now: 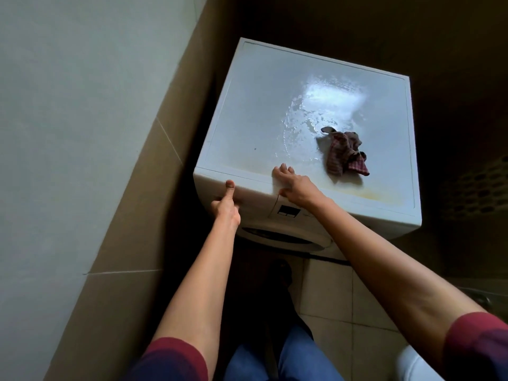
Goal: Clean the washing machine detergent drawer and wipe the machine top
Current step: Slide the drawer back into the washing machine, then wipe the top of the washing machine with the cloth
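The white washing machine's top (261,105) is wet, with a shiny film of water across its middle. A crumpled red checked cloth (345,155) lies on the top towards the front right, and no hand touches it. My left hand (226,207) is at the detergent drawer (253,192) on the machine's front left. Its thumb presses the drawer face and its fingers curl underneath, hidden. The drawer looks pushed in. My right hand (291,182) rests on the front edge of the top, fingers spread flat on it and thumb over the front panel.
A small display panel (287,210) and the round door (280,237) are on the machine's front. A pale wall with a brown tiled base (132,188) runs close along the left. Beige floor tiles (330,292) lie below, and the area on the right is dark.
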Available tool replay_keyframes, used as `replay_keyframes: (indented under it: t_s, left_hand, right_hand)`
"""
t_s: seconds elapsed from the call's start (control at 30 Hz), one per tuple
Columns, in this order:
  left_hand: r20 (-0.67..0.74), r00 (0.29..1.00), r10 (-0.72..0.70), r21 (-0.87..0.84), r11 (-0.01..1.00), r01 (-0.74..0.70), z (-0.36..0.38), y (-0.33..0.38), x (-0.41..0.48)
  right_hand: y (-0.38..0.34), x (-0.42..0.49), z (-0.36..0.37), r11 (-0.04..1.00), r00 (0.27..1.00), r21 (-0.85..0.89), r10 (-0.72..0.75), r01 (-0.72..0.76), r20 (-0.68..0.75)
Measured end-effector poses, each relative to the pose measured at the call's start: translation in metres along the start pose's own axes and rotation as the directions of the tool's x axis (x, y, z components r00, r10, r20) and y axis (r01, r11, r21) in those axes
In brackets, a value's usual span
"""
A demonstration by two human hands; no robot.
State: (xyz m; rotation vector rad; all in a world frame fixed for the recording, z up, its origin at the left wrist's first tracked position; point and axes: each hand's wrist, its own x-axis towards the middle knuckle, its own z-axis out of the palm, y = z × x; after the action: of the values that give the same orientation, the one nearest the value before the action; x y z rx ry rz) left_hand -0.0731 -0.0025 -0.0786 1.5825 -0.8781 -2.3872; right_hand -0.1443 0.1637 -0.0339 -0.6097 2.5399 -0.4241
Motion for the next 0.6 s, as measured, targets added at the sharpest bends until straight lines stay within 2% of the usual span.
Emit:
replay_keyframes:
  t_s: [0.1, 0.27, 0.43, 0.5, 0.53, 0.6]
  left_hand:
    - [-0.001, 1.0, 0.014, -0.044, 0.999, -0.014, 0.002, 0.0, -0.001]
    - [-0.002, 1.0, 0.003, 0.0, 1.0, -0.003, 0.001, 0.001, -0.001]
    - [-0.113, 0.994, -0.014, 0.207, 0.978, 0.037, 0.005, 0.005, -0.017]
    - [-0.18, 0.983, 0.035, 0.367, 0.929, 0.034, 0.012, 0.003, -0.027]
    - [-0.196, 0.977, 0.084, 0.454, 0.891, 0.014, 0.017, 0.0, -0.033]
    - [-0.165, 0.963, 0.213, 0.57, 0.818, -0.083, 0.028, -0.006, -0.044]
  right_hand:
    - [0.001, 0.002, 0.001, 0.999, 1.0, 0.026, 0.019, -0.019, 0.012]
    - [-0.001, 0.003, 0.007, 0.998, 1.0, -0.063, -0.015, 0.014, -0.014]
    - [0.0, 0.0, 0.007, 1.0, 1.0, 0.015, 0.021, -0.021, -0.013]
    - [0.003, -0.004, 0.004, 0.991, 0.999, 0.131, 0.041, -0.036, -0.033]
    - [0.006, -0.007, 0.0, 0.976, 0.995, 0.21, 0.066, -0.049, -0.073]
    - [0.014, -0.015, -0.011, 0.938, 0.955, 0.341, 0.151, -0.057, -0.255]
